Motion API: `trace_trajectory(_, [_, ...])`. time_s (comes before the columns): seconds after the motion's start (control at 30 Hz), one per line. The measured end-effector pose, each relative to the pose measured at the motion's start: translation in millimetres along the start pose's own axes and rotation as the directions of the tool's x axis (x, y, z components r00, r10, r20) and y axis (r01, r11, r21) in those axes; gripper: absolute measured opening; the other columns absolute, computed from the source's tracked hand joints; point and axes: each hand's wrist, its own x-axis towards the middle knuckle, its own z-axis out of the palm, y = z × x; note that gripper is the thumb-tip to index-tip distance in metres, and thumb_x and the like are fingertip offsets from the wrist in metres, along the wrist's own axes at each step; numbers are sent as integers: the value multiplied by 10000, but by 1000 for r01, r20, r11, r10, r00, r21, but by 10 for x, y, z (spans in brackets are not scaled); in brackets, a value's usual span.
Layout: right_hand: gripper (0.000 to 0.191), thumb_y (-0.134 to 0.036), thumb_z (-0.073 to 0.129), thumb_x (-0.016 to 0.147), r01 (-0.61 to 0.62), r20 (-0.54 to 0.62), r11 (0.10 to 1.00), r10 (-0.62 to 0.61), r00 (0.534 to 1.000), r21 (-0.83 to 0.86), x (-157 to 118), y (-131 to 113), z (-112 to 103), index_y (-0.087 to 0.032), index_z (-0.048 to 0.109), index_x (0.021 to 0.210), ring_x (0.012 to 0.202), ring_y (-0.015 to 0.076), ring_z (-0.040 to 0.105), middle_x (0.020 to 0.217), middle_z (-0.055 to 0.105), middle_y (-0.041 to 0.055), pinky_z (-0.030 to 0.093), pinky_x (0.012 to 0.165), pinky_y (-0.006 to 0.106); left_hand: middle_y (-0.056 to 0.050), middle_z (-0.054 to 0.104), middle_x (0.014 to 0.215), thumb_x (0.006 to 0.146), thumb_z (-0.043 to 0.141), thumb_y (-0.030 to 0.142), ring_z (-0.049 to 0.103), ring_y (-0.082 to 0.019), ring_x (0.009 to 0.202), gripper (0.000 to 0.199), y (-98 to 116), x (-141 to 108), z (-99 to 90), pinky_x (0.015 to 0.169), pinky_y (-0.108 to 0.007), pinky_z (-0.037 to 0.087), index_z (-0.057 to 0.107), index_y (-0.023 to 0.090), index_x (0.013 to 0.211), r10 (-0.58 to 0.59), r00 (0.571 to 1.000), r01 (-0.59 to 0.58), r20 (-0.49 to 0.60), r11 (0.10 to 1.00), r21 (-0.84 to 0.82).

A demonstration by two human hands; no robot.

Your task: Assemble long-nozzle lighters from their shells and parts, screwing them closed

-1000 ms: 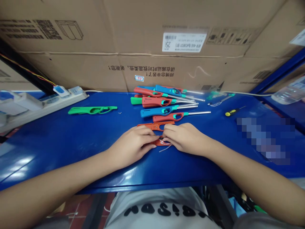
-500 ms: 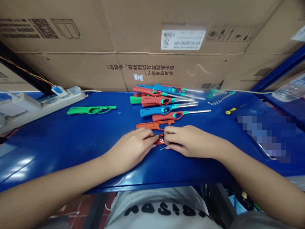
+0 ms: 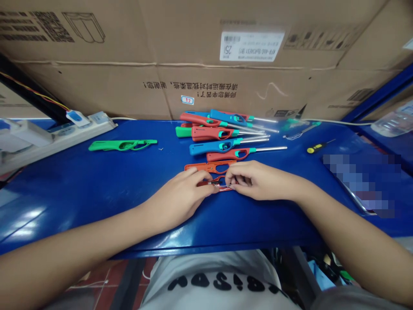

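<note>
An opened orange lighter shell (image 3: 226, 188) lies on the blue tabletop, partly covered by my fingers. My left hand (image 3: 185, 193) grips its left part, thumb and fingertips closed at the inner parts. My right hand (image 3: 258, 181) pinches a thin pale tube or wire (image 3: 223, 186) over the shell's right end; I cannot tell which it is. Just beyond my hands rests the matching orange half shell (image 3: 200, 167), with a trigger opening. Behind it are assembled long-necked lighters in red, blue and green, among them a red lighter (image 3: 222, 154) and a blue lighter (image 3: 206, 148).
To the left lie a green lighter body (image 3: 119, 145) and a tiny metal piece (image 3: 161, 149). A power strip (image 3: 64, 133) stands beyond them. On the right are a yellow-handled screwdriver (image 3: 314, 149) and a blurred-out flat object (image 3: 358, 185). A cardboard box (image 3: 193, 51) backs the table.
My right hand has turned and lifted slightly to the right. The thin tube or wire, earlier below the shell, now lies across it. My left hand stays on the shell.
</note>
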Motion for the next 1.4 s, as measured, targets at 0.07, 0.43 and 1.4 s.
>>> trace_trajectory(0.07, [195, -48, 547, 835, 27, -8, 999, -27, 1000, -31, -3, 5, -1, -168, 657, 941, 671, 104, 527, 843, 636, 3, 412, 596, 224, -105, 621, 1201, 1039, 448, 208, 560, -276, 1133, 336, 2, 3, -7, 946, -466, 518, 673, 270, 1281, 0, 1000, 0, -3, 1000, 0])
trace_trajectory(0.43, [166, -70, 593, 825, 103, -13, 993, -104, 995, -61, -45, -69, -65, -161, 699, 915, 679, 111, 571, 870, 645, 26, 466, 634, 242, -50, 689, 1269, 1038, 453, 206, 629, -237, 1146, 316, -21, -21, 31, 949, -393, 556, 683, 256, 1249, 63, 992, -51, -107, 992, 114])
trace_trajectory(1.4, [487, -344, 389, 942, -785, -810, 568, 324, 489, -246, -247, 1262, -740, -121, 619, 1308, 1216, 436, 502, 1288, 577, 254, 450, 926, 582, -78, 695, 1289, 1007, 445, 147, 673, -252, 1143, 322, -67, -42, 30, 896, -396, 599, 673, 202, 1227, 127, 984, -105, -128, 981, 163])
